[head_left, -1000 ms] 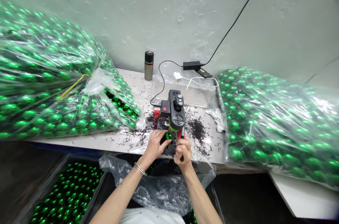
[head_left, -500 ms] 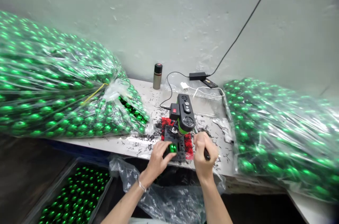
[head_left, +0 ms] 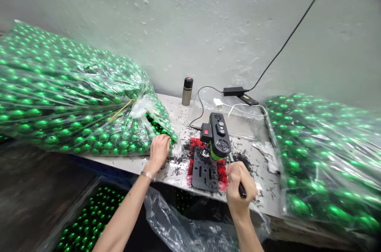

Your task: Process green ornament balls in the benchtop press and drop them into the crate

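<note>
My right hand is wrapped round the black-ended lever of a small bench drill press. The press has a black and green head, a red switch and a slotted black base plate, bare of any ball, on a red mat. At the slit of the big clear plastic bag on the left, my left hand has its fingers curled in; its fingertips are hidden, so what they hold cannot be made out. Shiny green balls fill this bag.
Another bag of green balls lies on the right. Black shavings litter the white table. Behind are a bottle, a power adapter and cables. Below are a bin of green balls and a loose plastic liner.
My left hand has left the base plate, where it held a green ball, and moved left to the bag's slit. The right hand stays on the lever. The camera view has shifted slightly.
</note>
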The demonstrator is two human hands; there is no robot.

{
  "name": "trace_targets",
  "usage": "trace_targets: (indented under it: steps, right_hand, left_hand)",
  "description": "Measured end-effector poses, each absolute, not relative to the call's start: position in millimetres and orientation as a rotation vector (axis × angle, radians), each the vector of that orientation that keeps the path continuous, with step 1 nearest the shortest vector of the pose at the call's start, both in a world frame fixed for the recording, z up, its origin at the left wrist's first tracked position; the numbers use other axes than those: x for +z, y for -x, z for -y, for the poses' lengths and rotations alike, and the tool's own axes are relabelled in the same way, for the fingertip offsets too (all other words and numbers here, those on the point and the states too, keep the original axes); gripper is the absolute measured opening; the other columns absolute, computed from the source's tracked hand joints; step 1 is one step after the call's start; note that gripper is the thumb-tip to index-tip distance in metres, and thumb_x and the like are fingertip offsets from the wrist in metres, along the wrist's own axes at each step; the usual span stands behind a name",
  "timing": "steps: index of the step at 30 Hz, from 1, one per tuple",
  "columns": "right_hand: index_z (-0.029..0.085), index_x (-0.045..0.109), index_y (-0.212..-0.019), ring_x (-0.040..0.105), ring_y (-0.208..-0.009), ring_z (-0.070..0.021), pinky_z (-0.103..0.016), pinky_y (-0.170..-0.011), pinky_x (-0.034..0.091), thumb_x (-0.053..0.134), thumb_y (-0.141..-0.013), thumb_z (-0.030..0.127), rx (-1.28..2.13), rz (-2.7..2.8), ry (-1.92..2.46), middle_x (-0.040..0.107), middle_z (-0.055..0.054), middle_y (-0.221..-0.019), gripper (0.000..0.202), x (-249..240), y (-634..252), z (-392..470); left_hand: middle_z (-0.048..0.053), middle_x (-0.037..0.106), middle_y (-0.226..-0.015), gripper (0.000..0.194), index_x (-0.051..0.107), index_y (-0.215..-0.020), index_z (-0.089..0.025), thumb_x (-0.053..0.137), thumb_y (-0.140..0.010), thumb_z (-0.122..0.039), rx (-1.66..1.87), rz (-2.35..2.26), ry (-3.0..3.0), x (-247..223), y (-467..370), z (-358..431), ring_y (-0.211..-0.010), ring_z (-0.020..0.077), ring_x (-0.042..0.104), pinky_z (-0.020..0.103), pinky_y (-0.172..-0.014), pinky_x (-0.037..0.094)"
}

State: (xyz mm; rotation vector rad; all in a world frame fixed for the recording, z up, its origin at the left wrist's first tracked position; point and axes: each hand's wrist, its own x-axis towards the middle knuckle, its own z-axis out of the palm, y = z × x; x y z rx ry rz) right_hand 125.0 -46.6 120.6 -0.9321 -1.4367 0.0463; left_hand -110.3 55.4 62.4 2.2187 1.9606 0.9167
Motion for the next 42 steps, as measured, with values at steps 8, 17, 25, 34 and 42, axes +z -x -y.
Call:
trace_targets:
  steps: [8, 17, 25, 34, 42]
  right_hand:
    - [0.020, 0.044, -0.066, 0.045, -0.060, -0.0120, -0.029, -0.055, 0.034, 0.045, -0.091, 0.008, 0.037, 1.445, 0.941, 0.044, 0.001, -0.062, 0.028, 118.3, -124.5, 47.3]
    - [0.020, 0.045, -0.066, 0.044, -0.059, -0.0118, -0.029, -0.056, 0.034, 0.044, -0.092, 0.010, 0.040, 1.444, 0.966, 0.045, 0.001, -0.063, 0.027, 117.0, -123.8, 48.6]
    - [0.020, 0.045, -0.066, 0.044, -0.059, -0.0120, -0.029, -0.055, 0.034, 0.043, -0.093, 0.011, 0.036, 1.430, 0.992, 0.045, 0.001, -0.063, 0.028, 116.3, -122.6, 49.8]
    - [0.021, 0.044, -0.067, 0.048, -0.063, -0.0125, -0.029, -0.059, 0.039, 0.041, -0.092, 0.009, 0.008, 1.486, 0.979, 0.048, 0.001, -0.065, 0.028, 114.1, -123.5, 50.4]
    - [0.020, 0.046, -0.070, 0.050, -0.066, -0.0122, -0.028, -0.060, 0.040, 0.041, -0.091, 0.005, 0.005, 1.500, 0.991, 0.048, 0.001, -0.067, 0.026, 113.8, -123.5, 52.2]
  left_hand:
    - [0.019, 0.071, -0.085, 0.022, 0.071, -0.072, -0.014, 0.062, -0.086, -0.028, 0.475, -1.998, -2.199, 72.1, 93.7, -115.3, -0.098, 0.0352, 0.064, 0.043, -0.090, 0.041]
    - [0.011, 0.073, -0.098, 0.031, 0.066, -0.110, -0.017, 0.056, -0.088, -0.036, 0.695, -1.838, -1.908, 74.2, 106.6, -93.4, -0.090, 0.0257, 0.068, 0.035, -0.079, 0.050]
    - [0.009, 0.073, -0.103, 0.031, 0.067, -0.111, -0.018, 0.067, -0.083, -0.030, 1.154, -1.002, -0.849, 49.2, 86.4, -33.3, -0.091, 0.0203, 0.071, 0.039, -0.090, 0.058]
    - [0.008, 0.074, -0.104, 0.031, 0.068, -0.111, -0.017, 0.069, -0.082, -0.026, 1.063, -1.230, -1.181, 22.3, 11.1, -7.0, -0.092, 0.0213, 0.070, 0.037, -0.088, 0.057]
    - [0.012, 0.070, -0.117, 0.032, 0.064, -0.117, -0.018, 0.064, -0.086, -0.026, 1.138, -1.319, -1.942, 12.7, -0.6, 6.6, -0.109, 0.0275, 0.064, 0.045, -0.097, 0.050]
